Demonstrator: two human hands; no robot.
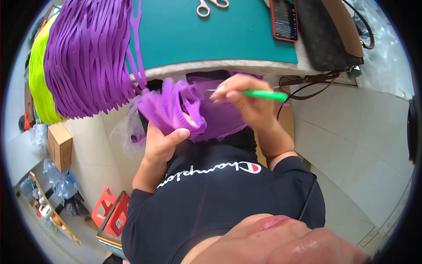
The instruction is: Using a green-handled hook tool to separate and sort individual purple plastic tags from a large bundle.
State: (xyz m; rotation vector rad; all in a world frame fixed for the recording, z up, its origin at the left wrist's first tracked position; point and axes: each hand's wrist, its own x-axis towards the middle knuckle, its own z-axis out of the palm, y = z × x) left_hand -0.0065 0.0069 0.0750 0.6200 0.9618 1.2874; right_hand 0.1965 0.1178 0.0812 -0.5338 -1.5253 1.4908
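Note:
In my left hand (162,143) is a bunch of soft purple straps (176,108) with openings along them, bent into loops and partly blurred. My thumb lies across the near side of the bunch. A green-handled pick (265,95) with a thin metal point is in my right hand (248,99), gripped between thumb and fingers. Its point faces the straps, a little to their right; the exact shape of the tip is too small to tell. More purple material (224,119) lies over my lap, beneath both hands.
A thick stack of purple straps (88,57) hangs over the table's left edge beside yellow-green ones (40,75). Pink-handled scissors (203,9), a red-cased phone (285,20) and a brown bag (329,33) rest on the green mat (211,44). A red stool (115,215) stands lower left.

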